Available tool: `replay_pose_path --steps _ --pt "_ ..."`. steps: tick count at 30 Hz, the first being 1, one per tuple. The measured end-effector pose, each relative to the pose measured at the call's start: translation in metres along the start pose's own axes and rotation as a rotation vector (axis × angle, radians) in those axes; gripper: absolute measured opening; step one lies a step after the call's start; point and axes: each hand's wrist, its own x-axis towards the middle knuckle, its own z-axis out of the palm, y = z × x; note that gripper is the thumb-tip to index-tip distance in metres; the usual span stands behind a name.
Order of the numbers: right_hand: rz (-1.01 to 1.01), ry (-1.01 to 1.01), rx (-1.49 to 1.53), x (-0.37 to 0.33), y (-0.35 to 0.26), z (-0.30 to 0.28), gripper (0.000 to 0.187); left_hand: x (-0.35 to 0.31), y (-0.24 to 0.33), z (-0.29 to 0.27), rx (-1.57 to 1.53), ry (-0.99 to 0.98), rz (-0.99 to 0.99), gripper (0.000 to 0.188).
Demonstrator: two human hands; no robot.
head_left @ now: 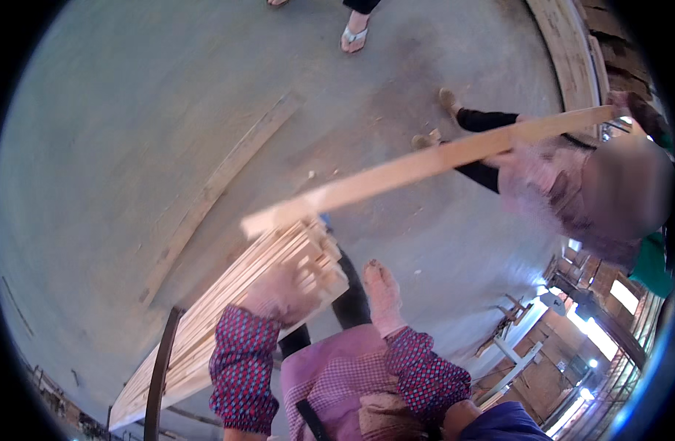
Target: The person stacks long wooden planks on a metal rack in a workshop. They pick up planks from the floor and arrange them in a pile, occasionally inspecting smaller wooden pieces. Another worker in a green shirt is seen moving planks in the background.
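Observation:
A stack of long pale wooden strips [238, 283] runs from the middle toward the lower left. My left hand [279, 292], in a pale glove, lies over the near side of its end. Motion smears its fingers, so any grip is unclear. My right hand [383, 298], also gloved, is beside the stack's end with its fingers stretched forward and nothing in it. A long wooden board [426, 163] slants above the stack, its left end over or against the top strips. A co-worker [551, 176] at the right has blurred hands along that board.
Another plank [220, 191] lies on the grey floor [131, 110] at the left. A dark metal bar [162, 375] crosses the stack's far left part. Long boards [569, 55] rest at the upper right. A sandalled foot [354, 37] of another person shows at the top.

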Motion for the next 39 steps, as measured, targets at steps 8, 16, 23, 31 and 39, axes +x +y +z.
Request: replay_pose_path --steps 8,16,23,31,39 --pt "0.388 -0.006 0.488 -0.024 0.045 0.025 0.06 0.003 -0.011 0.015 0.047 0.009 -0.069 0.076" --pt "0.34 -0.044 0.548 -0.011 0.043 0.055 0.048 0.018 -0.016 0.027 0.244 0.014 -0.093 0.073" --pt "0.302 -0.038 0.444 -0.019 0.033 0.039 0.04 -0.006 -0.011 0.04 0.551 0.191 0.091 0.037" --pt "-0.217 -0.078 -0.505 -0.026 0.056 0.001 0.038 -0.072 -0.038 0.037 0.366 0.208 -0.045 0.048" --pt "0.114 -0.989 0.973 -0.035 0.078 0.013 0.027 -0.176 -0.048 0.037 -0.506 0.28 -0.078 0.056"
